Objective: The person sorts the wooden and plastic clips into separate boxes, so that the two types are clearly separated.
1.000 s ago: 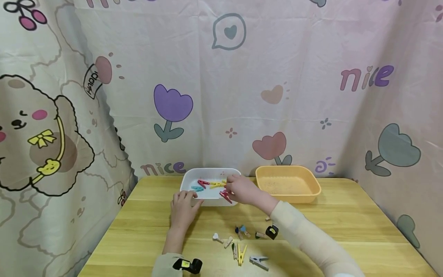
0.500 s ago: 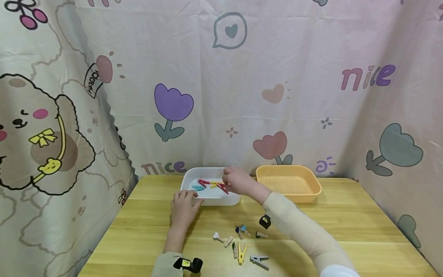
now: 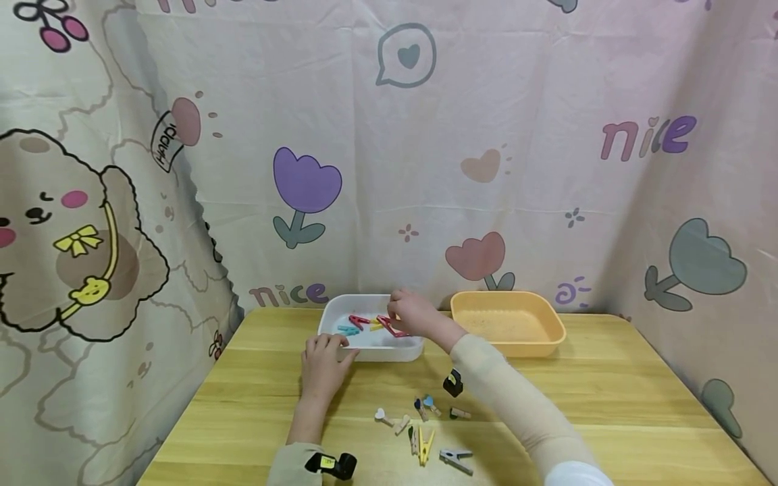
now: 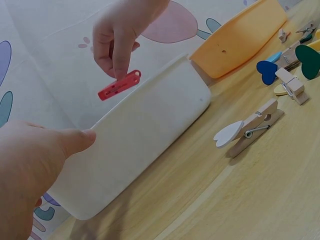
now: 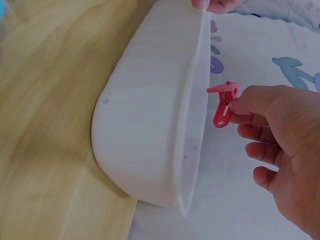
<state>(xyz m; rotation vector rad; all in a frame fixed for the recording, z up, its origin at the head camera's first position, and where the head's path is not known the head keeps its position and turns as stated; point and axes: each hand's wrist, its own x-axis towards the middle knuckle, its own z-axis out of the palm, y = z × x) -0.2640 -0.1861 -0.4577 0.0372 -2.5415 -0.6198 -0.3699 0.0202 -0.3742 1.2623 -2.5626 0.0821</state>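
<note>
Over the white plastic tub (image 3: 377, 354), my right hand (image 3: 419, 317) pinches a red clothespin (image 5: 225, 102) between thumb and forefinger, its other fingers loosely bent. The clothespin is above the rim in both wrist views. My left hand (image 3: 325, 368) grips the tub's front left rim, thumb (image 4: 80, 141) on the outer side and fingers over the edge. Inside the tub lie another red clothespin (image 3: 357, 320), teal clothespins (image 3: 348, 331) and a yellow clothespin (image 3: 375, 325), partly hidden behind the held one.
An orange tub (image 3: 507, 347) stands to the right of the white one. On the wooden table nearer me lie a yellow clothespin (image 3: 425, 447), a grey clothespin (image 3: 456, 461) and several small wooden ones, including one with a white heart (image 4: 229, 134). A patterned curtain (image 3: 389, 169) hangs behind.
My right hand, pinching the red clothespin, has moved slightly left over the white tub, and the clothespin has turned. My left hand has stayed on the rim.
</note>
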